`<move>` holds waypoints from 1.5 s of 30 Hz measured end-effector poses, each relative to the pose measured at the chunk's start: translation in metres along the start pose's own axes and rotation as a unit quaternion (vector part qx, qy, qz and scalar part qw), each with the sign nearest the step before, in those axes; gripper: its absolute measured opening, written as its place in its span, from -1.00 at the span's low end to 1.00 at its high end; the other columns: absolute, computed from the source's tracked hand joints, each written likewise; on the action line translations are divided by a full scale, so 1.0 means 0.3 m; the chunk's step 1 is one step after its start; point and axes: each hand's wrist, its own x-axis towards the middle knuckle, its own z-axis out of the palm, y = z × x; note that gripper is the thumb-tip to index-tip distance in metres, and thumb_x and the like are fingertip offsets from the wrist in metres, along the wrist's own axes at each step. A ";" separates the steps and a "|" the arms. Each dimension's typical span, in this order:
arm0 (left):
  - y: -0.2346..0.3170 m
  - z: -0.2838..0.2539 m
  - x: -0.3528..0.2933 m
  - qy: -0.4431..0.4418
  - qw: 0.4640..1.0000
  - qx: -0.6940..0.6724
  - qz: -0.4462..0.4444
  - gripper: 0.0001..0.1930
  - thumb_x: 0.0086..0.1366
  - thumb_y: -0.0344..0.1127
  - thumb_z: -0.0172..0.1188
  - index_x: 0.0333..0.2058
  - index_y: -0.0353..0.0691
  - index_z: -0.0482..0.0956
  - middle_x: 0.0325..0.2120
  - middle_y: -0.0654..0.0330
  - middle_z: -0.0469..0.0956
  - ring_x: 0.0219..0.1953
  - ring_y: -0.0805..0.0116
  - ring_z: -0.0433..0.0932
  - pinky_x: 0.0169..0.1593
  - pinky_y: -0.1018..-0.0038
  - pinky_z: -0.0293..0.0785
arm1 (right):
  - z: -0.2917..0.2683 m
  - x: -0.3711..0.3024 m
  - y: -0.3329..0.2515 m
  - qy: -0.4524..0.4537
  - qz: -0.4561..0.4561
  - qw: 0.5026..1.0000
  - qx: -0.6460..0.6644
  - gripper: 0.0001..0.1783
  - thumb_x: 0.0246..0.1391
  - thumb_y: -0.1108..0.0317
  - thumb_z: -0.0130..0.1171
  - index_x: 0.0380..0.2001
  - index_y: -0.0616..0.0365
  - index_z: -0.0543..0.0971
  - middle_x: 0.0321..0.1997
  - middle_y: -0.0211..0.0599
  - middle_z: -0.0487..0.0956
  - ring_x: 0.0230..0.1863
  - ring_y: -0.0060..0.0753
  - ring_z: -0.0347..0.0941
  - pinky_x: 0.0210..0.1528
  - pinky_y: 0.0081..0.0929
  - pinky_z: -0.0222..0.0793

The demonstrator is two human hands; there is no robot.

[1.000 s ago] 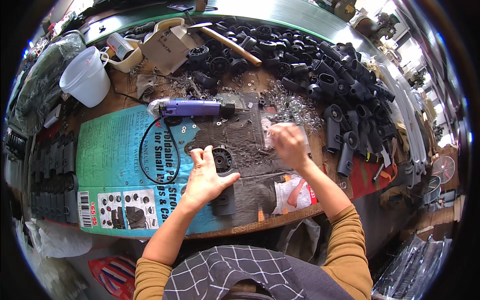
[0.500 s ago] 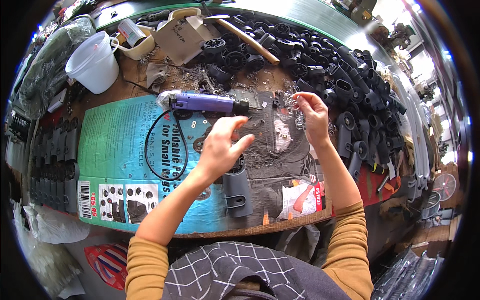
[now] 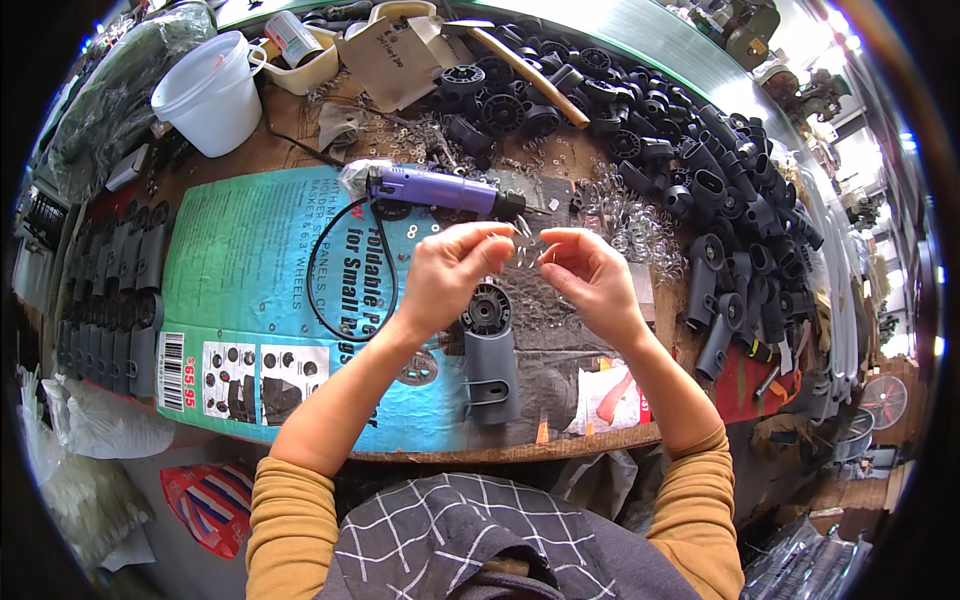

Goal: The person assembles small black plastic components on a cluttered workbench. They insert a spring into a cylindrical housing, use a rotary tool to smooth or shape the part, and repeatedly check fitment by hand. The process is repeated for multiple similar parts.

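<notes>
My left hand (image 3: 455, 275) and my right hand (image 3: 592, 282) are close together over the middle of the cardboard, fingertips facing. Both are closed in a pinch on shiny wire springs (image 3: 526, 240), which show in the small gap between them. How many springs there are, I cannot tell. Just below my left hand lies a dark grey plastic caster housing (image 3: 491, 375) with a round, ribbed upper end. Above the hands rests a purple electric screwdriver (image 3: 435, 190), its bit pointing right. A loose heap of springs (image 3: 635, 220) is to the right of it, beyond my right hand.
Black caster parts (image 3: 700, 190) are piled at the far right, a wooden handle (image 3: 530, 78) across them. A white bucket (image 3: 208, 95) stands far left. Rows of grey housings (image 3: 110, 345) line the left edge. The screwdriver's black cable (image 3: 315, 300) loops over the printed cardboard (image 3: 230, 250).
My right hand has come away from the spring heap, left and towards me, to meet my left hand. My left hand's spread fingers have closed into a pinch. The whole view has shifted slightly.
</notes>
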 end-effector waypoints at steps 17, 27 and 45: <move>-0.017 -0.016 -0.213 -0.078 0.912 0.394 -0.080 0.00 -0.06 0.14 0.45 0.24 -0.38 0.27 0.07 -0.06 0.33 0.16 -0.03 0.28 0.25 0.18 0.22 | 0.114 -0.056 -0.046 -0.021 -0.129 0.952 -0.276 -0.73 0.03 0.48 0.28 -0.14 0.19 0.60 -0.27 -0.25 0.61 -0.28 -0.42 0.57 -0.22 -0.50 0.48; -0.045 -0.023 -0.212 -0.064 0.931 0.354 -0.066 -0.13 -0.16 0.02 0.51 0.13 -0.26 0.41 0.04 0.01 0.38 0.09 -0.01 0.30 0.21 0.20 0.25 | 0.176 -0.048 -0.001 -0.104 -0.158 0.926 -0.325 -0.64 -0.02 0.44 0.28 -0.08 0.11 0.56 -0.18 -0.19 0.59 -0.20 -0.12 0.54 -0.12 -0.27 0.48; -0.049 -0.059 -0.238 -0.135 0.943 0.301 -0.043 -0.10 -0.09 0.12 0.45 0.15 -0.30 0.36 0.07 -0.02 0.37 0.13 -0.03 0.27 0.25 0.15 0.22 | 0.163 0.743 0.141 0.032 -0.081 0.845 -0.528 -0.59 -0.04 0.10 0.29 -0.23 0.21 0.60 -0.15 -0.07 0.57 0.02 -0.04 0.42 0.11 -0.22 0.33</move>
